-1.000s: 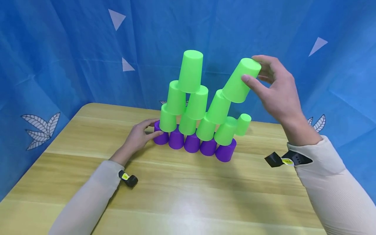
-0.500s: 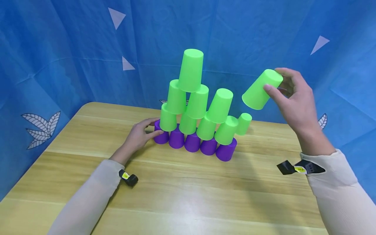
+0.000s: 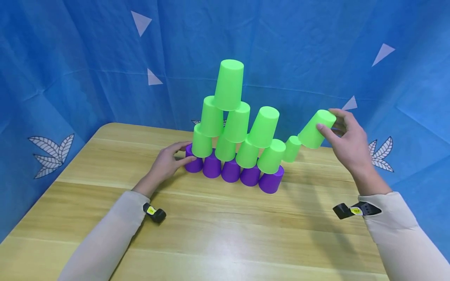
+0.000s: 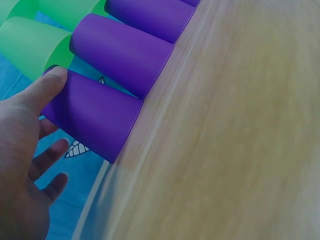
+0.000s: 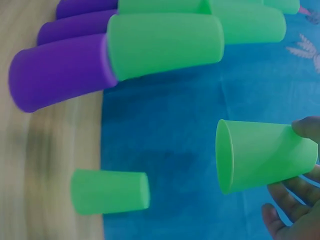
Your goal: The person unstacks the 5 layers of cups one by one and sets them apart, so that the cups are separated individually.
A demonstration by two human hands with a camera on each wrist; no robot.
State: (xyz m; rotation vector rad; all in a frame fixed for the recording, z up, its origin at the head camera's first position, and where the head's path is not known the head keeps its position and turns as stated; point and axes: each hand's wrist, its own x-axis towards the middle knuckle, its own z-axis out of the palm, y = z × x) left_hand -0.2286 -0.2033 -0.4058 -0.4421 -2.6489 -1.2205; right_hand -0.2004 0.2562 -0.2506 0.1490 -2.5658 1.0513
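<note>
Near the far right edge of the table (image 3: 218, 234), the right hand (image 3: 346, 146) is pinching a green cup (image 3: 316, 129) by its closed base, thumb and fingers curled round it. Its long axis is tilting, the open mouth pointing down and left toward a lone green cup (image 3: 291, 148) standing there. By the far edge, the left hand (image 3: 165, 164) is resting straight fingers against the end purple cup (image 3: 193, 163) of the pyramid's bottom row.
</note>
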